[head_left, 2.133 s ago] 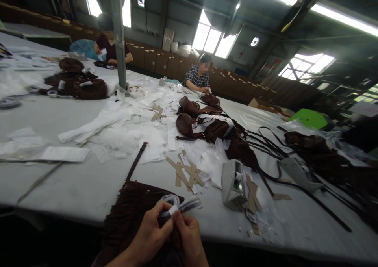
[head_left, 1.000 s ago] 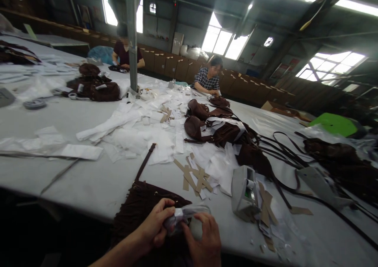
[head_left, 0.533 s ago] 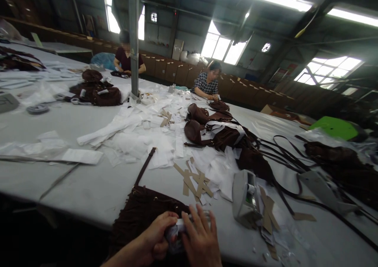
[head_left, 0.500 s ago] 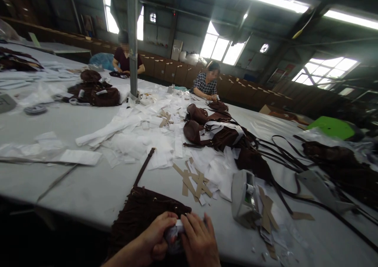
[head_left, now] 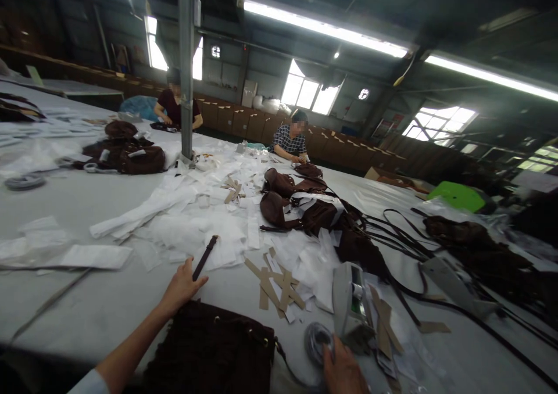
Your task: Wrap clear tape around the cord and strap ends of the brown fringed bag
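Observation:
A dark brown fringed suede bag (head_left: 218, 347) lies at the table's front edge, with small brass fittings along its top. Its leather strap (head_left: 204, 258) points away across the tabletop. My left hand (head_left: 181, 286) is at the strap, thumb and forefinger apart on either side of it. To the right of the bag, my right hand (head_left: 344, 369) has its fingers on the edge of a grey coiled roll of tape (head_left: 318, 344), which rests on the table. Part of that hand falls outside the picture.
A grey tape dispenser (head_left: 352, 301) stands right of several cardboard strips (head_left: 279, 283). White paper scraps (head_left: 196, 219) cover the middle. More brown bags (head_left: 300, 199) and long straps lie right. Two people (head_left: 290, 138) work across the table, near a metal post (head_left: 186, 80).
My hands were together over the bag around a grey-white item. They have since parted: left to the strap, right to the roll, now lying beside the bag. The view has shifted.

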{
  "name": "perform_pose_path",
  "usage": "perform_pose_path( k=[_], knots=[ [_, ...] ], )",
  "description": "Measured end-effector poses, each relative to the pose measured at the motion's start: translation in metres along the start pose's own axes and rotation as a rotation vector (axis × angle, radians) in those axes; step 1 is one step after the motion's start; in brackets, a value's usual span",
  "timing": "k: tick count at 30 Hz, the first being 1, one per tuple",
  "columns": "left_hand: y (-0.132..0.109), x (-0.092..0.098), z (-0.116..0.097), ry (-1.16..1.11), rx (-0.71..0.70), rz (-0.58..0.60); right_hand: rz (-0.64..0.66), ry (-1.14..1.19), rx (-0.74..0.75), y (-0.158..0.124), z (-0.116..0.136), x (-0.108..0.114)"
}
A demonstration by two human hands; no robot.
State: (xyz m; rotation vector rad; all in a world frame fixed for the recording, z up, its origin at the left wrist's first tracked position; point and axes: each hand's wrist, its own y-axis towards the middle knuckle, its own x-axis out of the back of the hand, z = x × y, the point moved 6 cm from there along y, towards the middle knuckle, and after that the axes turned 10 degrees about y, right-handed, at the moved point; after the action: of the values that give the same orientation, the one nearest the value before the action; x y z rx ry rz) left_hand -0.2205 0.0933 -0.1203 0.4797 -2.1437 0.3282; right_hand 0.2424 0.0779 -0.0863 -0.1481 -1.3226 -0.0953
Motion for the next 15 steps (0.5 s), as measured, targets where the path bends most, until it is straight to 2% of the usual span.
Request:
perform_pose_path(
  k=[2, 4, 8, 11, 15],
  knots=[
    [0.010, -0.005, 0.001, 0.003, -0.003, 0.052, -0.126, 0.064, 0.092, 0.001, 0.003, -0.002],
    [0.017, -0.008, -0.004, -0.006, -0.025, 0.122, -0.200, 0.194, 0.168, 0.000, 0.008, -0.003],
    [0.021, -0.008, -0.035, -0.081, -0.141, 0.199, -0.207, 0.554, 0.211, -0.003, 0.023, 0.001],
    [0.004, -0.005, -0.071, -0.152, -0.243, 0.240, -0.009, 0.884, 0.101, -0.008, 0.046, -0.011],
    [-0.048, 0.004, -0.127, -0.251, -0.550, 0.350, 0.337, 1.483, -0.183, -0.022, 0.094, -0.034]
  ],
)
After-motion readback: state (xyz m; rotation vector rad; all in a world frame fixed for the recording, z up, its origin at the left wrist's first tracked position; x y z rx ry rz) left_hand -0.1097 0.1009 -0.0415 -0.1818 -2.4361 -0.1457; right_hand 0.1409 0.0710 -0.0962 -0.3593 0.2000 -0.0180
